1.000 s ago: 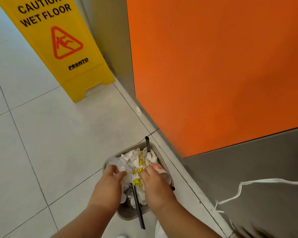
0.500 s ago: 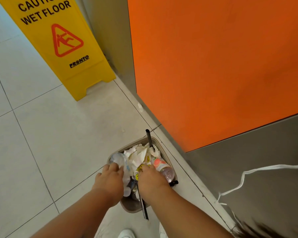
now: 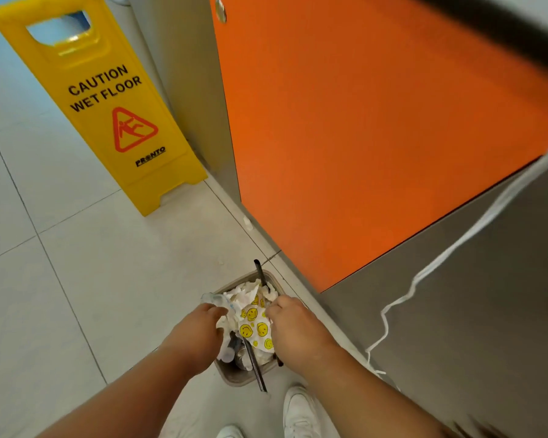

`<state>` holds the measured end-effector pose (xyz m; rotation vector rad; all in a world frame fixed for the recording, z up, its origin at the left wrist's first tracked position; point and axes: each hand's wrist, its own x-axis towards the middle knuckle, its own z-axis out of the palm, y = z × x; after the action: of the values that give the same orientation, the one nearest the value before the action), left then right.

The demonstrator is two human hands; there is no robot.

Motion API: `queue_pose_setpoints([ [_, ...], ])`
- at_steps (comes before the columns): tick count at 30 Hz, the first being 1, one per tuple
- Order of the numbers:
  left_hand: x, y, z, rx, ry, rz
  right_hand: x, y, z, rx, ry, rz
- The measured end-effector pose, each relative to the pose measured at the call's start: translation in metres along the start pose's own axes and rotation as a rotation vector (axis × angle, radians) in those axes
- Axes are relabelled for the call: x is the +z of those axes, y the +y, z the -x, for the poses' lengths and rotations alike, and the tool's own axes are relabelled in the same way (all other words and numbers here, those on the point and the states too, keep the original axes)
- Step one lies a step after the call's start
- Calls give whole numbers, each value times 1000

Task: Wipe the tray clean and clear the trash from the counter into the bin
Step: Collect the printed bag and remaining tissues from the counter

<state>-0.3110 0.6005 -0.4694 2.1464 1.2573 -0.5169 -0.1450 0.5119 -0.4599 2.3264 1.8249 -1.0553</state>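
a person bends over a small grey bin (image 3: 234, 379) on the tiled floor, both hands pushed into a heap of trash that rises above the bin's rim. the risk from here, as it looks: the load is too high for the bin, so the crumpled paper may spring back and spill over the rim once the hands lift. a black straw (image 3: 254, 368) already juts past the bin's near edge, a second straw (image 3: 260, 273) pokes up at its far edge, and a clear plastic piece (image 3: 214, 300) hangs over its left rim; any of these could slide to the floor. the smiley-printed paper (image 3: 253, 327) lies at the bin's centre, between the two hands, with white tissue (image 3: 244, 294) just beyond it. the left hand (image 3: 200, 330) and the right hand (image 3: 293, 327) bend their fingers down into the heap; whether they pinch the paper or only press it cannot be told. a yellow wet-floor sign (image 3: 114, 115) stands well beyond the bin, an orange cabinet door (image 3: 361, 137) to its right. the tray is not in view
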Motion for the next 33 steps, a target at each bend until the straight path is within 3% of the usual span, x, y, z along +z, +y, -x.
queue_pose_setpoints([
  [19, -215, 102, 165, 425, 96, -52, -269, -65, 226, -196, 467, -86],
  [33, -334, 231, 247, 845, 277, -52, -379, -60, 381, 37, 834, -124],
])
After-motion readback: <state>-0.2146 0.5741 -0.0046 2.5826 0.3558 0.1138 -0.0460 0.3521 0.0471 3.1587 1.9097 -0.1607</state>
